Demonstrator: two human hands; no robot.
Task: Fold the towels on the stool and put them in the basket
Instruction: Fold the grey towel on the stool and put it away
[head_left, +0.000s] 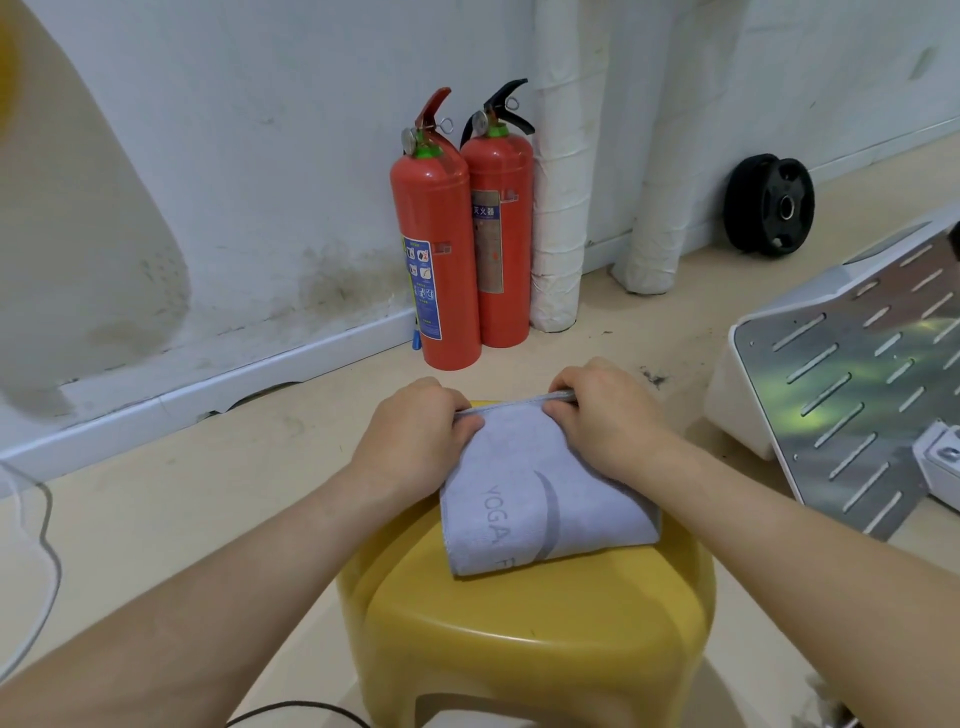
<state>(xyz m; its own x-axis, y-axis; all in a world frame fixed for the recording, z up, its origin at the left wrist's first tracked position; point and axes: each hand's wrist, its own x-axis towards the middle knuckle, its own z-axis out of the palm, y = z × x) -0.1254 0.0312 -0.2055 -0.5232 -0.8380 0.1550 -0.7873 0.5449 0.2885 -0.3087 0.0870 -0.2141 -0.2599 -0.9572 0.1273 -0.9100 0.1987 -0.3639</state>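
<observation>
Your left hand (415, 431) and right hand (602, 415) pinch the 12 o'clock hem of the grey yoga towel (540, 509) on the yellow stool (535, 634) at 6 o'clock; an uneven pull may skew the fold.

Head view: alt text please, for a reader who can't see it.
The left hand and right hand pinch the far edge of a folded grey towel on a yellow stool. Two red fire extinguishers stand behind, against a white wall.
</observation>
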